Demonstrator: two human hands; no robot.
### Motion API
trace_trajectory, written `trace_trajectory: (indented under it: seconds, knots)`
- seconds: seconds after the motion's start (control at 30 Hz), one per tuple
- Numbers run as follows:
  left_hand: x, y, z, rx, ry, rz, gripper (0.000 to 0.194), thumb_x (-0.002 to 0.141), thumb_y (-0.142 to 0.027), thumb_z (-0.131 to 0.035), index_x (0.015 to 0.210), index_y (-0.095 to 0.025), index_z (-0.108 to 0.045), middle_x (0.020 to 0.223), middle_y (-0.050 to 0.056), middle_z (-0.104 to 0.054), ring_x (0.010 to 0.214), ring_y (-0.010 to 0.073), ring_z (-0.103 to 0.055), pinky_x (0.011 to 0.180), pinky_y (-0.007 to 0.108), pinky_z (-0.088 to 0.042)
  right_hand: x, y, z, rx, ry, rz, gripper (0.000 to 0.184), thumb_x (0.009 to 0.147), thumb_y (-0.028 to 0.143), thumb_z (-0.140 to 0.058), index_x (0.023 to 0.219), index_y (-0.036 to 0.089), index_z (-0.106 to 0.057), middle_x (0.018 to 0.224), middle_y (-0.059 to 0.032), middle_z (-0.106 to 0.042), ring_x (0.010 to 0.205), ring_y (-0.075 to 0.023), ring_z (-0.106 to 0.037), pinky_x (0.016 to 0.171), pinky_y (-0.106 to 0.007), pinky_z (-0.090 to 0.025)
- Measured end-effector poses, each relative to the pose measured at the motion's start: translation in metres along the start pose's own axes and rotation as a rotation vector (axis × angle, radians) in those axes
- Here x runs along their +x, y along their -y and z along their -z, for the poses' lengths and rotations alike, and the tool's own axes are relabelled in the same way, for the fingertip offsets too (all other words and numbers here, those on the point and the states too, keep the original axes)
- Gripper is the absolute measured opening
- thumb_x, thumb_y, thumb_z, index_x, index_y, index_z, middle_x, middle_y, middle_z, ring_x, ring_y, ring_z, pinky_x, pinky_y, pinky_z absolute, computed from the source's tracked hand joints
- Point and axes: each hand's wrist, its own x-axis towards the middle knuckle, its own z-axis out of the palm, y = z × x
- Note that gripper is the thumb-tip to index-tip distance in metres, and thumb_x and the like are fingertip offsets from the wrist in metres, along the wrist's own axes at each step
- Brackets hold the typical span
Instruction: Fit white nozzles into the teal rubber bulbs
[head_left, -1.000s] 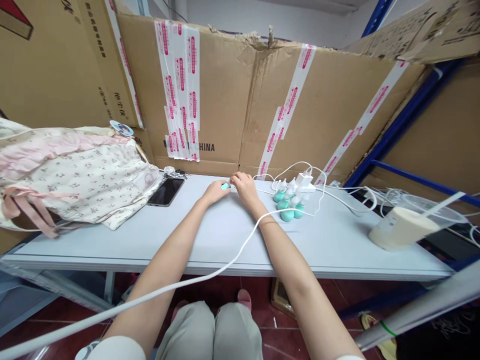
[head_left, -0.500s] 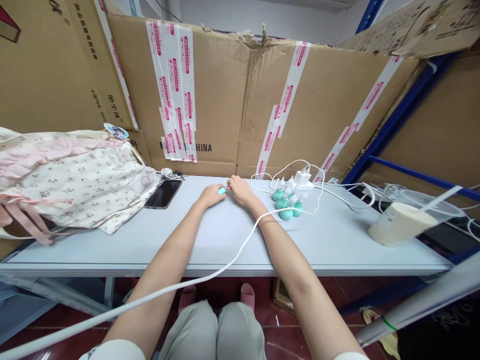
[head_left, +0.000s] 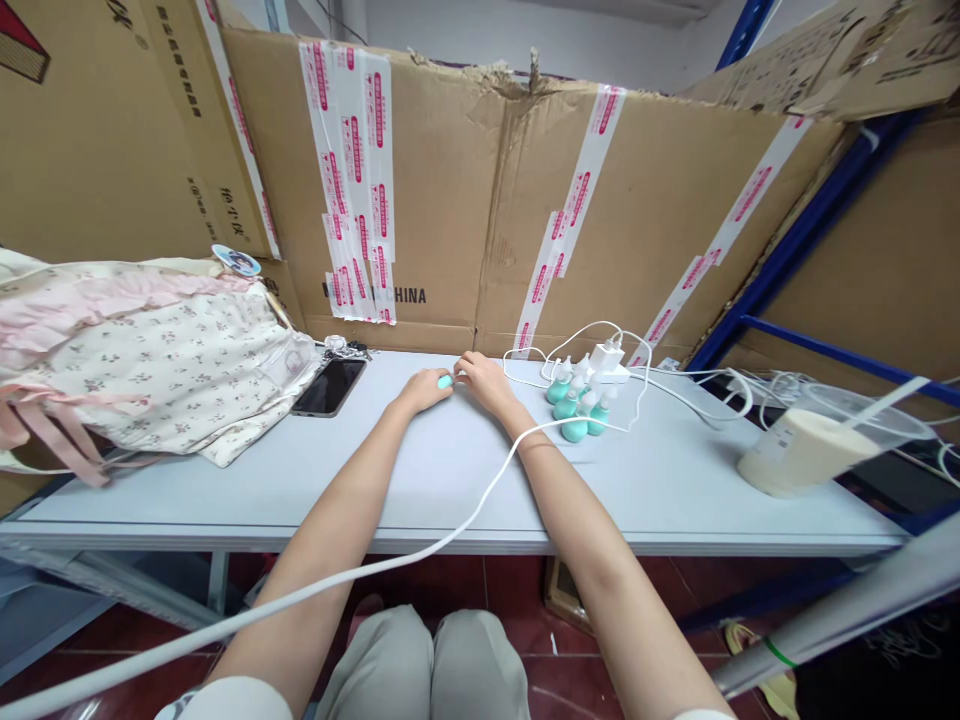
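Near the far edge of the table, my left hand (head_left: 424, 391) is closed around a small teal bottle (head_left: 445, 382), lying on its side with its end toward the right. My right hand (head_left: 484, 382) is beside it, fingers curled in a pinch at the bottle's right end. What those fingers hold is too small and too hidden to make out. To the right stands a group of several teal bottles (head_left: 575, 428) with whitish nozzle tops.
A white cable (head_left: 420, 552) crosses in front of my right forearm. Behind the bottles sits a white charger (head_left: 606, 356). A phone (head_left: 330, 387) and a floral bag (head_left: 172, 350) lie left; a plastic cup (head_left: 799, 452) stands right. Cardboard (head_left: 442, 200) walls the back.
Both hands stay nearly in place, with the bottle still in my left hand. The view has shifted slightly, and one pink shoe below has gone out of sight.
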Motion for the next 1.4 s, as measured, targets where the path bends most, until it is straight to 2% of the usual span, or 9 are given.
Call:
trace_trajectory:
  seconds: [0.1, 0.3, 0.53, 0.73, 0.83, 1.03, 1.17, 1.3, 1.4]
  knots:
    - [-0.0005, -0.0029, 0.0012, 0.058, 0.012, -0.017, 0.033, 0.073, -0.028, -0.049, 0.1, -0.019, -0.066, 0.096, 0.01, -0.07, 0.088, 0.0244, -0.063, 0.076, 0.029, -0.045, 0.0008, -0.0012, -0.0031, 0.019, -0.003, -0.033, 0.005, 0.085, 0.018, -0.057, 0.087, 0.019, -0.062, 0.09, -0.0055, -0.059, 0.087, -0.0187, -0.052, 0.07, -0.027, -0.036]
    - [-0.0011, -0.005, 0.0006, 0.146, 0.007, -0.037, 0.034, 0.074, -0.029, -0.048, 0.102, -0.019, -0.065, 0.095, 0.011, -0.07, 0.09, 0.0243, -0.063, 0.077, 0.029, -0.044, -0.0006, -0.002, -0.007, 0.018, 0.023, -0.048, 0.01, 0.089, 0.019, -0.05, 0.091, 0.015, -0.059, 0.091, -0.0073, -0.058, 0.085, -0.0182, -0.051, 0.071, -0.027, -0.037]
    - [-0.0017, -0.0038, 0.0007, 0.133, 0.007, -0.029, 0.032, 0.075, -0.029, -0.048, 0.101, -0.019, -0.065, 0.096, 0.01, -0.07, 0.089, 0.0241, -0.063, 0.076, 0.028, -0.044, -0.0019, -0.0004, -0.0082, 0.155, 0.062, -0.141, 0.013, 0.091, 0.017, -0.042, 0.095, 0.016, -0.055, 0.094, -0.0058, -0.056, 0.077, -0.0148, -0.053, 0.067, -0.025, -0.035]
    - [-0.003, -0.0066, 0.0012, 0.172, -0.012, -0.037, 0.034, 0.077, -0.029, -0.048, 0.105, -0.02, -0.063, 0.098, 0.01, -0.07, 0.09, 0.0242, -0.063, 0.077, 0.028, -0.044, -0.0014, 0.0016, -0.0107, 0.227, 0.039, -0.187, 0.014, 0.092, 0.019, -0.04, 0.095, 0.016, -0.053, 0.095, -0.0055, -0.056, 0.079, -0.0145, -0.053, 0.069, -0.025, -0.037]
    - [-0.0024, -0.0059, 0.0007, 0.179, -0.022, -0.029, 0.034, 0.076, -0.029, -0.048, 0.105, -0.02, -0.063, 0.096, 0.01, -0.07, 0.09, 0.0242, -0.063, 0.078, 0.029, -0.044, -0.0011, 0.0004, -0.0085, 0.219, 0.023, -0.188, 0.012, 0.091, 0.023, -0.045, 0.094, 0.017, -0.055, 0.094, -0.0044, -0.057, 0.079, -0.0141, -0.053, 0.068, -0.024, -0.037]
    - [0.0026, 0.0007, -0.0018, 0.0, -0.009, -0.01, 0.034, 0.074, -0.029, -0.049, 0.102, -0.02, -0.065, 0.099, 0.008, -0.07, 0.089, 0.0228, -0.063, 0.078, 0.028, -0.044, -0.0006, -0.0039, -0.0038, 0.057, -0.004, -0.084, 0.007, 0.086, 0.022, -0.057, 0.091, 0.019, -0.061, 0.093, -0.0046, -0.059, 0.083, -0.0163, -0.056, 0.064, -0.025, -0.035]
    - [0.0034, -0.0012, -0.0022, 0.052, 0.001, -0.009, 0.032, 0.072, -0.027, -0.05, 0.098, -0.02, -0.066, 0.095, 0.009, -0.07, 0.088, 0.024, -0.063, 0.076, 0.028, -0.044, -0.0008, -0.0044, -0.0057, -0.011, 0.023, -0.089, 0.007, 0.086, 0.018, -0.055, 0.088, 0.018, -0.062, 0.089, -0.0052, -0.059, 0.081, -0.017, -0.056, 0.062, -0.025, -0.034]
    - [0.0013, -0.0043, -0.0005, 0.119, 0.003, -0.016, 0.033, 0.073, -0.027, -0.05, 0.1, -0.02, -0.066, 0.094, 0.009, -0.07, 0.088, 0.0236, -0.063, 0.076, 0.028, -0.044, -0.0016, -0.0045, -0.0035, 0.025, 0.067, -0.085, 0.01, 0.089, 0.017, -0.049, 0.092, 0.017, -0.059, 0.092, -0.0061, -0.059, 0.078, -0.0159, -0.056, 0.061, -0.025, -0.033]
    - [0.0, -0.0045, 0.001, 0.118, 0.005, -0.023, 0.033, 0.073, -0.028, -0.05, 0.101, -0.021, -0.066, 0.094, 0.008, -0.07, 0.088, 0.0236, -0.063, 0.075, 0.028, -0.044, -0.0017, -0.0053, -0.0032, 0.144, 0.068, -0.12, 0.011, 0.089, 0.018, -0.047, 0.092, 0.017, -0.058, 0.093, -0.0054, -0.058, 0.076, -0.0149, -0.055, 0.063, -0.024, -0.034]
